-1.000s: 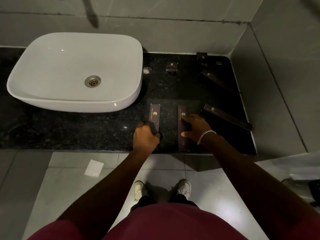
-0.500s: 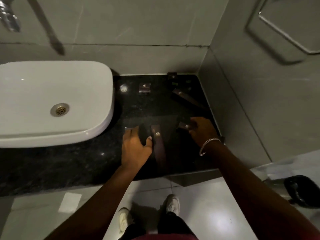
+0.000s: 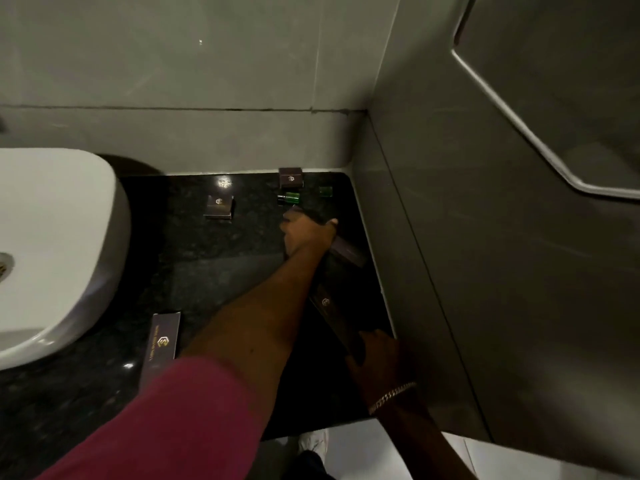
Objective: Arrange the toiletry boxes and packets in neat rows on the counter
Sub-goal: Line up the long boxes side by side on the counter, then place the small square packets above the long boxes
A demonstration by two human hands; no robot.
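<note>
On the black granite counter [image 3: 214, 271], my left hand [image 3: 306, 233] reaches across to the far right and is closed on a long dark box [image 3: 348, 251] that lies at an angle. My right hand [image 3: 375, 355], with a bracelet on its wrist, grips the near end of a second long dark box [image 3: 325, 304] by the right wall. A third long box [image 3: 162, 341] with a gold logo lies flat near the basin. Two small square boxes [image 3: 219, 206] [image 3: 291, 177] sit at the back. My left forearm hides the counter's middle.
A white basin [image 3: 59, 251] fills the left side. Two small green bottles [image 3: 289, 198] [image 3: 325, 191] lie just beyond my left hand at the back. Grey tiled walls [image 3: 433, 271] close the counter at the back and right. The counter's front edge is beside my right wrist.
The view has swung right. My left hand left the near boxes and reached over to the far angled long box. My right hand slid to the near end of the right long box.
</note>
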